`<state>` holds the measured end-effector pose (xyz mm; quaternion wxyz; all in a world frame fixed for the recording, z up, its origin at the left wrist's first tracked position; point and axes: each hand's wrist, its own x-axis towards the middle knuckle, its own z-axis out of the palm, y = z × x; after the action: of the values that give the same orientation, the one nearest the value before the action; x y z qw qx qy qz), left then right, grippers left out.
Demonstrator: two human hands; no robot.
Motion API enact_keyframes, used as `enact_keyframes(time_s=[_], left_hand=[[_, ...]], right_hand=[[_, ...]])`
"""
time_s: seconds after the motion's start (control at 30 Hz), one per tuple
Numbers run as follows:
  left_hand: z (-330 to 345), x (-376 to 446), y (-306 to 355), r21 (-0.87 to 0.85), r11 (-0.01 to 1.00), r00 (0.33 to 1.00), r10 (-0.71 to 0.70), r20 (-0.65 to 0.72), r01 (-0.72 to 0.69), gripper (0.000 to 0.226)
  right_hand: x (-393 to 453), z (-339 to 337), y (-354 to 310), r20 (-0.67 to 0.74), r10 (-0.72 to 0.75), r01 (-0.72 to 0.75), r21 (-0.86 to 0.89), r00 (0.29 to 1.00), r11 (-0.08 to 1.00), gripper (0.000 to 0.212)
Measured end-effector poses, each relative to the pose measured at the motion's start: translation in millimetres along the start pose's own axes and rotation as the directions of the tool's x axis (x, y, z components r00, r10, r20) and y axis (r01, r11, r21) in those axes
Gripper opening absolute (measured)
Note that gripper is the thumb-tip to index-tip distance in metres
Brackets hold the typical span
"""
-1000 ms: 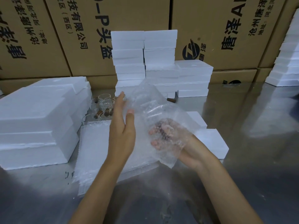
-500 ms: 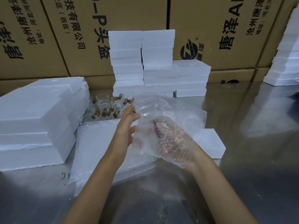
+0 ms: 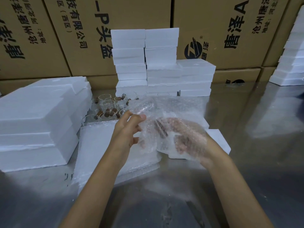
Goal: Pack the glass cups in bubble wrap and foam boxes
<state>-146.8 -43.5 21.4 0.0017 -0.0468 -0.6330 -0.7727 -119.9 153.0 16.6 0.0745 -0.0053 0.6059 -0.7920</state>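
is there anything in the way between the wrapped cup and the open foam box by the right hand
Nothing visible blocks it. The right hand holds the cup inside the bubble wrap, the left hand pinches the wrap's edge, and the foam box lies right behind and beside the bundle. Whether its inside is clear cannot be seen.
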Motion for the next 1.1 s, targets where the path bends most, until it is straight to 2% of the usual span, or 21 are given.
enact_keyframes(time_s=[0.07, 0.13, 0.17, 0.2, 0.27, 0.37, 0.43, 0.5, 0.6, 0.7, 0.77, 0.83, 0.9, 1.0, 1.1], left_hand=[[0, -2, 1, -0.082, 0.996, 0.999, -0.02, -0.025, 0.018, 0.059], [-2, -3, 5, -0.193, 0.981, 0.998, -0.036, -0.043, 0.027, 0.071], [-3, -3, 7, -0.249, 0.968, 0.998, -0.035, -0.052, 0.021, 0.069], [-4, -3, 9, -0.292, 0.956, 0.998, -0.027, -0.057, 0.009, 0.064], [-5, -4, 11, -0.352, 0.936, 0.999, -0.008, -0.052, -0.011, 0.054], [-5, -4, 9, -0.391, 0.92, 0.999, 0.01, -0.039, -0.024, 0.058], [-2, -5, 8, -0.388, 0.921, 1.0, 0.005, -0.011, -0.009, 0.066], [1, -6, 5, -0.373, 0.927, 1.0, -0.008, 0.03, 0.019, 0.069], [2, -5, 2, -0.363, 0.93, 0.993, -0.015, 0.117, 0.057, 0.057], [6, -6, -4, -0.243, 0.967, 0.98, -0.023, 0.195, 0.071, 0.045], [11, -10, -7, -0.097, 0.993, 0.966, -0.044, 0.256, 0.07, 0.057], [16, -16, -7, 0.01, 0.998, 0.917, -0.056, 0.395, 0.056, 0.065], [20, -22, -6, 0.137, 0.99, 0.865, -0.083, 0.495, 0.017, 0.07], [19, -24, -5, 0.336, 0.942, 0.847, -0.165, 0.505, -0.017, 0.078], [18, -25, -5, 0.445, 0.893, 0.813, -0.306, 0.495, 0.065, 0.092]], right_hand=[[-2, -6, -14, -0.017, -0.211, 0.211, 0.126, 0.977, 0.969, 0.02], [0, -18, -18, -0.183, -0.304, 0.346, 0.279, 0.935, 0.896, 0.018], [4, -24, -16, -0.271, -0.316, 0.389, 0.284, 0.909, 0.876, 0.018], [6, -27, -15, -0.315, -0.312, 0.391, 0.233, 0.897, 0.89, 0.02], [10, -23, -10, -0.263, -0.281, 0.331, 0.171, 0.923, 0.928, 0.031], [9, -4, -4, 0.025, -0.159, 0.15, 0.205, 0.987, 0.967, 0.042], [6, 5, 4, 0.154, -0.125, 0.12, 0.042, 0.98, 0.992, 0.041], [4, 12, 8, 0.113, -0.181, 0.187, -0.046, 0.977, 0.981, 0.042], [6, 6, 5, -0.133, -0.271, 0.277, 0.033, 0.953, 0.96, 0.019], [7, -5, 0, -0.239, -0.291, 0.326, 0.121, 0.926, 0.938, 0.007], [7, -7, -2, -0.313, -0.335, 0.362, 0.029, 0.889, 0.932, 0.01], [5, -7, -3, -0.356, -0.402, 0.378, -0.136, 0.844, 0.916, 0.013], [2, -7, -5, -0.337, -0.447, 0.388, -0.229, 0.829, 0.893, 0.013], [-1, -12, -6, -0.298, -0.441, 0.357, -0.296, 0.847, 0.886, 0.014], [1, -18, -5, -0.271, -0.425, 0.291, -0.42, 0.864, 0.859, 0.025]])
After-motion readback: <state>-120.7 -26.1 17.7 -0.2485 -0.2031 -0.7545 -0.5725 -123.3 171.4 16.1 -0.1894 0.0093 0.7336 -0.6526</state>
